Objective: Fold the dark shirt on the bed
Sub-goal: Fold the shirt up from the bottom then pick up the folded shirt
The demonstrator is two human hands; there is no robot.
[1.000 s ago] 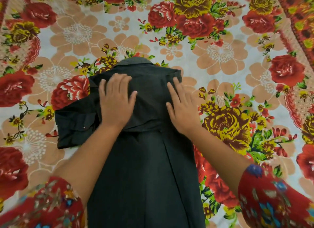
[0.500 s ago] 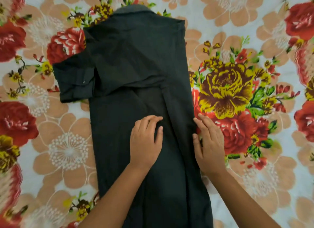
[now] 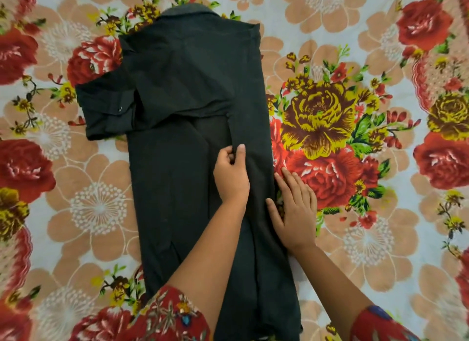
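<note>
The dark shirt point(image 3: 177, 178) lies in the middle of the bed point(image 3: 380, 251), collar toward its far edge, and since I judge it soft and limp I'd grip folded edges, my left hand point(image 3: 231, 177) pinching a centre crease, my right hand point(image 3: 295, 212) pressing its side with straight fingers point(image 3: 290, 180).

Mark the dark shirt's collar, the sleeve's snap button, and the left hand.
collar point(image 3: 189, 10): head view, middle of the collar band.
snap button point(image 3: 119, 108): head view, its metal ring.
left hand point(image 3: 231, 180): head view, back of the hand pinching the dark shirt point(image 3: 172, 188).
</note>
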